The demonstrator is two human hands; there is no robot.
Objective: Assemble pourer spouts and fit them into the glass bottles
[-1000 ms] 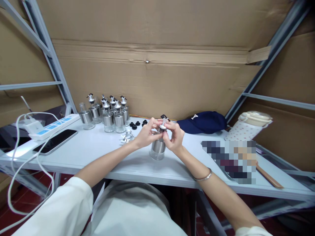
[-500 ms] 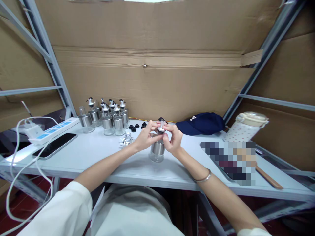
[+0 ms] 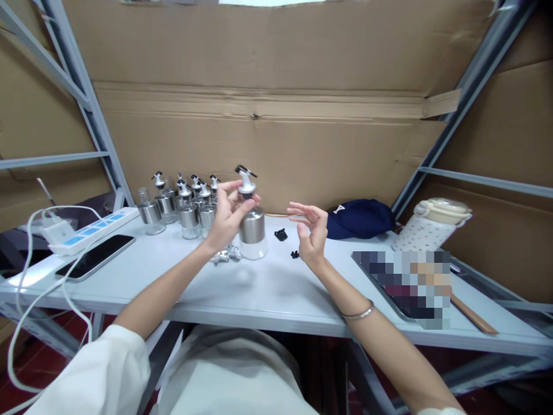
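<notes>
A glass bottle with a steel band and a black-and-silver pourer [image 3: 252, 227] is gripped at the neck by my left hand [image 3: 228, 214]. It hangs upright, apparently just above the table. My right hand [image 3: 313, 233] is off the bottle, its fingers apart and holding nothing. Under and beyond it lie small black parts [image 3: 281, 234], with a few more [image 3: 295, 254] closer to the hand. Silver pourer pieces [image 3: 227, 254] lie on the table behind the held bottle. Several similar bottles [image 3: 188, 216] stand at the back left, most with pourers; one bottle [image 3: 151, 214] has an open neck.
On the left are a power strip [image 3: 95, 230], white cables and a phone [image 3: 95, 257]. A navy cap [image 3: 362, 219] lies at the back right, beside a dotted white container [image 3: 432, 226]. A blurred-out item [image 3: 401, 282] and a wooden handle [image 3: 473, 313] lie at right.
My left hand has lifted the bottle and carried it left and away from me. My right hand has let go of it and moved slightly right, fingers opening.
</notes>
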